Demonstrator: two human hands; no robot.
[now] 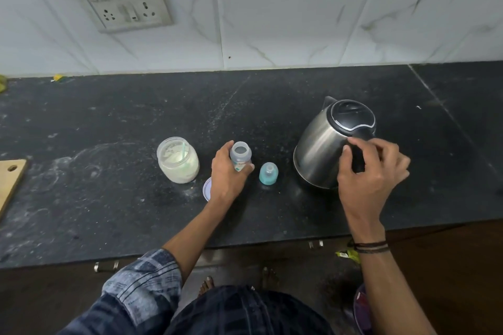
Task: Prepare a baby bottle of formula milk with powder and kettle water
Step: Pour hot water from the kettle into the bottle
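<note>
Now for the kettle water

On the dark counter [109, 122] I see my right hand [373, 174] curled round the handle of the steel kettle [318, 149], likely ready to lift. The powder jar [178, 160] stands open at left. My left hand [226, 174] grips the baby bottle [240, 156], upright between jar and teat cap [269, 173], which is set aside to free the neck; I judge this steadies it for pouring
</note>
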